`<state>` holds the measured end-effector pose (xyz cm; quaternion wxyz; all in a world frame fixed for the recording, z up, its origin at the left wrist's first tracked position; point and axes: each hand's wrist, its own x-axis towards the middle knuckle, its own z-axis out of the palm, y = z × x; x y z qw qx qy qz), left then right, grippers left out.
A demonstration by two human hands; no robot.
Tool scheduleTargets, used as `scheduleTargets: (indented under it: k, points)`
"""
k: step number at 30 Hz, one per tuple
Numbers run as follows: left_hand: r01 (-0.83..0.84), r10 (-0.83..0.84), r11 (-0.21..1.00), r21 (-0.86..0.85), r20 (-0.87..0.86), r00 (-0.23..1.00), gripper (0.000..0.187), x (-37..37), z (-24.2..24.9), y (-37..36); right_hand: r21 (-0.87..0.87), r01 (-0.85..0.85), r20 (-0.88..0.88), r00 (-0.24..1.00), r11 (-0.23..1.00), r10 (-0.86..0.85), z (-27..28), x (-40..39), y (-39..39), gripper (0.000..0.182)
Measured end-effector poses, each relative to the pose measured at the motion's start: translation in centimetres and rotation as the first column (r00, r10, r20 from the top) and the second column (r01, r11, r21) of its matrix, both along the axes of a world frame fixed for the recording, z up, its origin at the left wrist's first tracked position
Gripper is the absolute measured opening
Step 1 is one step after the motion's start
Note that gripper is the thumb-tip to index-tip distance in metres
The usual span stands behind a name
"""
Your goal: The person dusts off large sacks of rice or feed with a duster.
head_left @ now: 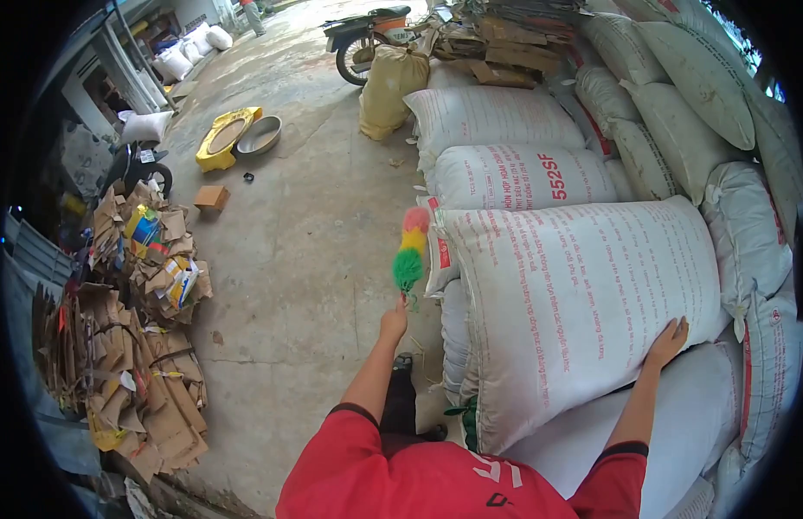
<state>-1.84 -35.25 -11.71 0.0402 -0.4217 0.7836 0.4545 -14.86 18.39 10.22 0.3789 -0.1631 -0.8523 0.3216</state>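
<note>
My left hand is closed round the handle of a feather-style duster, its fluffy head banded green, yellow and pink. The duster points away from me, over the concrete beside the sacks. On the right, my right hand rests against the lower edge of a large white sack printed with red lines of text, fingers stretched out over its surface. That sack lies on top of other full sacks, among them a plain white one nearer to me. Behind it lies a sack marked 552SF.
More stacked sacks rise on the right. Flattened cardboard is heaped at left. On the concrete floor are a small box, a metal basin and a yellow sack. A motorbike stands far off.
</note>
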Motion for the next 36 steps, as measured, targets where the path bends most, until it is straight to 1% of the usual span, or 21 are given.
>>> scheduleTargets:
  k: [1,3,4,6,7,9,12,14,16,19,21,22,25,26,27,29,30,32,33,35,36]
  points:
    - [0.014,-0.014,1.000,-0.001,0.001,1.000,0.065,-0.6,1.3,-0.4,-0.001,-0.001,0.021,1.000,1.000,0.001,0.4,0.1,-0.3,0.041]
    - [0.095,-0.086,0.995,0.044,-0.180,0.980,0.065,-1.8,6.2,-0.3,-0.077,-0.001,-0.009,1.000,0.997,0.001,1.0,0.3,-1.6,0.042]
    - [0.110,-0.100,0.993,0.044,-0.181,0.978,0.065,-2.4,6.7,-0.5,-0.075,-0.004,0.017,1.000,0.997,0.005,0.9,0.0,-1.2,0.041]
    - [0.395,-0.378,0.918,0.030,-0.232,0.896,0.063,-3.0,6.8,-1.0,-0.058,-0.042,0.061,0.997,0.997,0.046,-0.1,-0.5,1.0,0.041]
    - [0.407,-0.389,0.913,0.036,-0.230,0.892,0.063,-3.4,6.7,-1.5,-0.053,-0.029,0.065,0.997,0.998,0.032,-0.1,-0.4,0.8,0.041]
    - [0.489,-0.488,0.872,-0.004,-0.076,0.870,0.062,-4.4,6.3,-2.6,-0.064,0.006,0.072,0.997,0.998,-0.001,-0.1,-0.3,0.6,0.041]
    - [0.426,-0.430,0.897,-0.122,-0.010,0.903,0.064,-6.1,7.3,-4.7,-0.014,0.012,0.061,0.998,1.000,-0.011,-1.1,-0.7,2.1,0.041]
    - [0.438,-0.436,0.894,-0.097,0.039,0.899,0.064,-8.2,6.6,-6.8,0.005,0.031,0.076,0.997,1.000,-0.031,-1.0,-0.9,2.3,0.041]
    - [0.449,-0.442,0.890,-0.076,0.094,0.892,0.064,-9.2,4.4,-9.4,0.019,0.049,0.093,0.994,0.999,-0.051,-1.1,-0.4,2.4,0.041]
    - [0.463,-0.453,0.871,-0.161,0.100,0.886,0.062,-10.3,1.0,-11.2,0.064,0.066,0.096,0.993,0.996,-0.072,-0.9,-0.7,2.7,0.042]
    - [0.402,-0.426,0.888,-0.225,-0.069,0.902,0.061,-10.0,0.5,-11.4,0.149,0.083,0.137,0.985,0.985,-0.103,-1.0,-0.5,2.7,0.043]
    - [0.402,-0.426,0.886,-0.231,-0.065,0.902,0.061,-10.0,1.1,-11.2,0.141,0.082,0.140,0.985,0.987,-0.102,-1.0,-0.6,2.7,0.043]
    - [0.323,-0.288,0.943,0.074,-0.301,0.909,0.056,-9.5,4.8,-8.4,0.221,0.051,0.189,0.977,0.974,-0.094,0.7,-0.1,1.0,0.042]
    - [0.280,-0.201,0.945,0.170,-0.374,0.905,0.055,-9.4,5.6,-7.3,0.300,0.173,0.384,0.878,0.938,-0.285,3.2,-0.2,-2.1,0.041]
    - [0.287,-0.209,0.945,0.160,-0.381,0.901,0.055,-9.3,6.1,-6.7,0.401,0.269,0.539,0.704,0.876,-0.463,4.7,-0.3,-3.9,0.041]
    - [0.470,-0.300,0.840,0.271,-0.490,0.819,0.051,-9.3,7.2,-5.5,0.604,0.334,0.428,0.631,0.724,-0.648,4.7,-0.4,-4.8,0.044]
    - [0.502,-0.330,0.826,0.258,-0.501,0.800,0.051,-9.3,7.9,-4.7,0.589,0.272,0.393,0.727,0.761,-0.563,4.9,0.1,-5.9,0.046]
    - [0.565,-0.209,0.656,0.501,-0.598,0.774,0.049,-8.5,10.3,-2.5,0.561,0.139,0.297,0.886,0.816,-0.355,7.0,2.6,-13.1,0.048]
    - [0.610,-0.257,0.618,0.497,-0.605,0.754,0.049,-8.0,11.6,-1.4,0.550,0.043,0.283,0.930,0.834,-0.235,7.6,4.7,-16.5,0.044]
    - [0.639,-0.204,0.412,0.650,-0.618,0.760,0.048,-6.4,14.2,1.2,0.403,-0.149,0.266,0.963,0.903,0.040,8.0,10.1,-23.3,0.036]
    - [0.673,-0.267,0.358,0.647,-0.620,0.738,0.048,-5.0,15.4,2.5,0.311,-0.238,0.323,0.937,0.920,0.133,7.8,13.3,-26.0,0.030]
